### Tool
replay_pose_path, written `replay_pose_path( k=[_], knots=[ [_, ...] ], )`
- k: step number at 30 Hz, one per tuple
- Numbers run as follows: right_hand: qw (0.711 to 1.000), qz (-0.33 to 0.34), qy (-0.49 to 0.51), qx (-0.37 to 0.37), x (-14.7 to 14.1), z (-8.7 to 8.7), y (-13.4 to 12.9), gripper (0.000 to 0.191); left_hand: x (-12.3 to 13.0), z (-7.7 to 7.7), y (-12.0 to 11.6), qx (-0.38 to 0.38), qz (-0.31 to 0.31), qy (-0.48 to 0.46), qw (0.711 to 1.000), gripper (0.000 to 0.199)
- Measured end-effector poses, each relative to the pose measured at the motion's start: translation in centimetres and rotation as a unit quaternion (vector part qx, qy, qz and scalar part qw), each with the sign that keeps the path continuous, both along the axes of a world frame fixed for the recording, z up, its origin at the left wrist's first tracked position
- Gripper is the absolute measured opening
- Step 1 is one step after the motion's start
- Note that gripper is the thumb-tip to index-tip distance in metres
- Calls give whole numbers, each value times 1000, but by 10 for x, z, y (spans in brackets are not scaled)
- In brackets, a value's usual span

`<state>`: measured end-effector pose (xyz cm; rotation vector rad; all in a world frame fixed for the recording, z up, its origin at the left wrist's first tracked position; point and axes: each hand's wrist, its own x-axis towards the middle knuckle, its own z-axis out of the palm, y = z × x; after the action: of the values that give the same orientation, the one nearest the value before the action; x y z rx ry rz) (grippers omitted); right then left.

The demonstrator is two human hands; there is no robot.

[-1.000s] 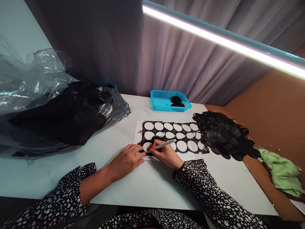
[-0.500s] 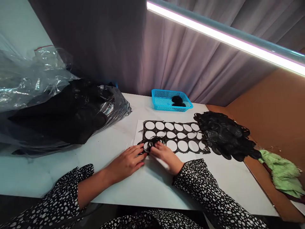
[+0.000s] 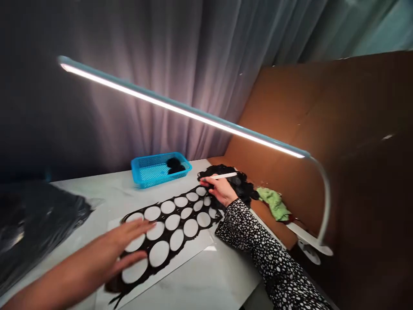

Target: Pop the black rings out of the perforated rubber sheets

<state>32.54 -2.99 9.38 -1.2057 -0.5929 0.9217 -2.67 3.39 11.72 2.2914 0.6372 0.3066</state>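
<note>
A black sheet with rows of round cut-outs lies on a white board. My left hand is over the sheet's left end, slightly blurred, its fingers stretched out and apart with nothing in them. At the right, my right hand is closed on a slim white stick-like tool, whose exact kind I cannot make out. That hand is at the near-left side of a heap of black round pieces, partly hiding it. Whether its fingertips touch the heap I cannot tell.
A blue mesh basket with a few black pieces stands behind the sheet. On the left lies a plastic bag with black material. A lit lamp bar stretches above the table. A green cloth lies at the right edge.
The view has turned to the right. My right hand has moved from the sheet's left end to the heap. Black strands seen at its fingers no longer show there. My left hand's fingers have spread.
</note>
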Motion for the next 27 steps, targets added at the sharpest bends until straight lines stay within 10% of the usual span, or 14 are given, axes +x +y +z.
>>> replay_pose_path(
  k=[2,4,7,10,15,19,22,27],
  knots=[
    [983,71,163,37,-3,10,-3,12,47,33,12,-183,-6,-138,973,63],
    [951,103,279,79,-11,18,-7,8,93,54,13,-368,-13,-323,872,64],
    [907,140,377,126,-27,23,-16,3,139,58,5,-501,117,-456,726,51],
    [891,197,379,154,-43,18,-23,8,150,48,2,-537,214,-469,667,44],
    [915,280,247,152,-61,7,-18,27,131,37,8,-538,229,-426,691,32],
    [963,233,-39,127,-64,2,-8,29,117,23,11,-564,239,-334,716,51],
    [930,226,-268,111,-61,-1,-6,22,109,5,12,-557,221,-278,751,64],
    [932,220,-273,95,-59,-12,-2,30,103,-19,20,-515,254,-240,783,47]
  ],
)
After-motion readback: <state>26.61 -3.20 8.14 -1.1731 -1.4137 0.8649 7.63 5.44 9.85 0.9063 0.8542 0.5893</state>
